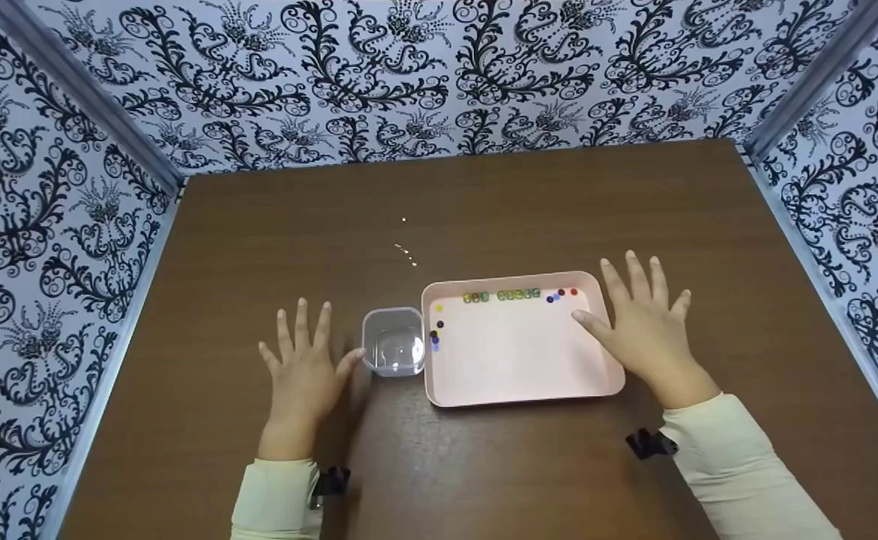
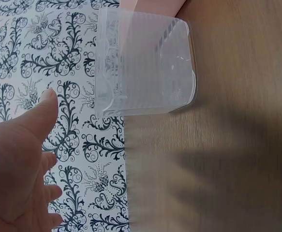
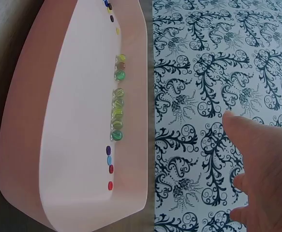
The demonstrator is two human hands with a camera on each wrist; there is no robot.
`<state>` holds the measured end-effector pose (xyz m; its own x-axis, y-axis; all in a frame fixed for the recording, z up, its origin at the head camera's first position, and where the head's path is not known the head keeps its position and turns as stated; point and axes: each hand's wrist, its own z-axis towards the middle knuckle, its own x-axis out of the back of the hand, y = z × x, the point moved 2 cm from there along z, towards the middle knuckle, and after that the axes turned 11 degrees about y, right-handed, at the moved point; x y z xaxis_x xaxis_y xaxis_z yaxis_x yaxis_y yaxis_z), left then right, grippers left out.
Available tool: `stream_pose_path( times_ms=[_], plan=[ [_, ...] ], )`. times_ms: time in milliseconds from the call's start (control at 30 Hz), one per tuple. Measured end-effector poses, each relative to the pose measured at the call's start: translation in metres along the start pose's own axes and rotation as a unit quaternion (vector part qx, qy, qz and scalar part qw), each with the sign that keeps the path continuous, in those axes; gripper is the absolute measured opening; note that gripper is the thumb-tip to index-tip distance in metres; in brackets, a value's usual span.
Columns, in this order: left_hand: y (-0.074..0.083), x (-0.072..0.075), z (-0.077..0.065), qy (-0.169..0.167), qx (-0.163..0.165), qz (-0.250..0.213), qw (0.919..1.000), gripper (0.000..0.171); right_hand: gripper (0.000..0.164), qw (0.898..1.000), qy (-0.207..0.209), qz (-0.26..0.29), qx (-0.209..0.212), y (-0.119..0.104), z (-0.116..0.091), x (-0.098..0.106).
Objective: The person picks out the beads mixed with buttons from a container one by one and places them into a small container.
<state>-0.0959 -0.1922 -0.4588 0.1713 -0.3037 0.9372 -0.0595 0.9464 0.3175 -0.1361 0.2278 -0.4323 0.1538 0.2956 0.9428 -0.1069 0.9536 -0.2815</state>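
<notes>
A pink tray [image 1: 521,352] lies on the table with several glass marbles [image 1: 517,294] lined along its far wall. Small coloured beads [image 1: 561,293] sit near its far right corner, and more beads [image 1: 435,337] are along the left side. Against the tray's left side stands a clear plastic container [image 1: 394,341], with nothing visible inside. My left hand [image 1: 304,382] is left of the container, fingers spread, thumb near its rim; the left wrist view shows a gap between them. Over the tray's right edge hovers my right hand [image 1: 648,330], fingers spread and holding nothing.
Several tiny pale specks [image 1: 406,253] mark the brown table [image 1: 296,232] beyond the container. Patterned black-and-white walls [image 1: 409,82] enclose the back and both sides. A small black device [image 1: 331,481] is worn at each wrist.
</notes>
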Motion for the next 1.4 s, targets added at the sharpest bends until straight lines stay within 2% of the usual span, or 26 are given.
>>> stream_pose_path(
  times_ms=[300,800,1167,1400],
  plan=[
    [-0.002,-0.005,0.005,-0.036,0.007,-0.015,0.9992,0.082,0.089,1.000,-0.006,0.018,-0.008,0.001,0.003,0.001],
    [-0.005,-0.014,0.010,-0.038,0.018,-0.080,0.9959,0.079,0.089,0.999,-0.004,0.029,-0.012,0.000,0.012,0.000],
    [-0.009,-0.018,0.012,-0.057,0.041,-0.146,0.9867,0.075,0.089,0.997,-0.010,0.070,-0.017,-0.001,0.019,-0.003],
    [-0.010,-0.019,0.013,-0.057,0.041,-0.189,0.9795,0.072,0.088,0.995,-0.018,0.093,-0.024,-0.001,0.024,-0.003]
  ],
)
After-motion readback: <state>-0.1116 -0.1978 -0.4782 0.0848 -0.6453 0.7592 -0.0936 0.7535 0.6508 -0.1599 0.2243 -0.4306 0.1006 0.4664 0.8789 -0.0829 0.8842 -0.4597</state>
